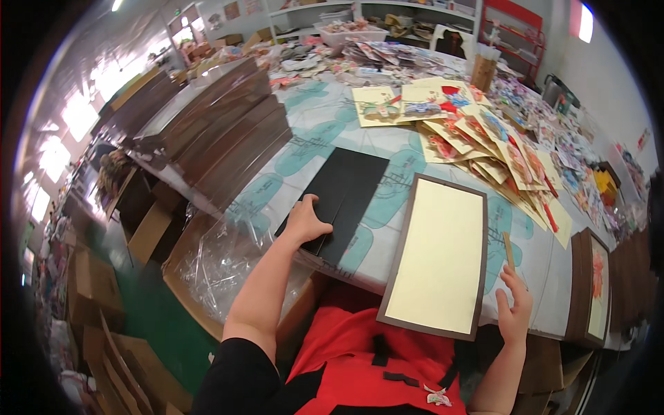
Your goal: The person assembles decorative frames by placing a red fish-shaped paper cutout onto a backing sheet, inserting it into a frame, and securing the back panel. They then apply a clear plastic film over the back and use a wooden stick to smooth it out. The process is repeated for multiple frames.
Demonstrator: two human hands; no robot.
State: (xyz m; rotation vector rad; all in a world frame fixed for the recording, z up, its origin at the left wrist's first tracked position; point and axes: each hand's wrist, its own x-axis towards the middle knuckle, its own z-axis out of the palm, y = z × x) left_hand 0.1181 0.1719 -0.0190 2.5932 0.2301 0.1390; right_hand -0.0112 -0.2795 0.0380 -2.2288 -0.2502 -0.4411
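Observation:
My left hand (304, 221) rests on a flat black panel (356, 183) with a seam down its length, its thumb and fingers apart. My right hand (515, 304) is raised by the table's near edge. A thin wooden stick (510, 250) sticks up from its fingers and seems tucked between them, with the thumb held apart. Between my hands a brown rectangular frame (479, 277) with a pale yellow sheet (439, 256) inside leans over the table's edge toward my lap.
Yellow cards with colourful decorations (484, 131) lie piled at the far right. A tall stack of brown frames (221, 131) stands at left. Below it is a carton of clear plastic wrap (235, 263). Another brown frame (588, 283) lies at right, and small pieces (387, 55) crowd the back.

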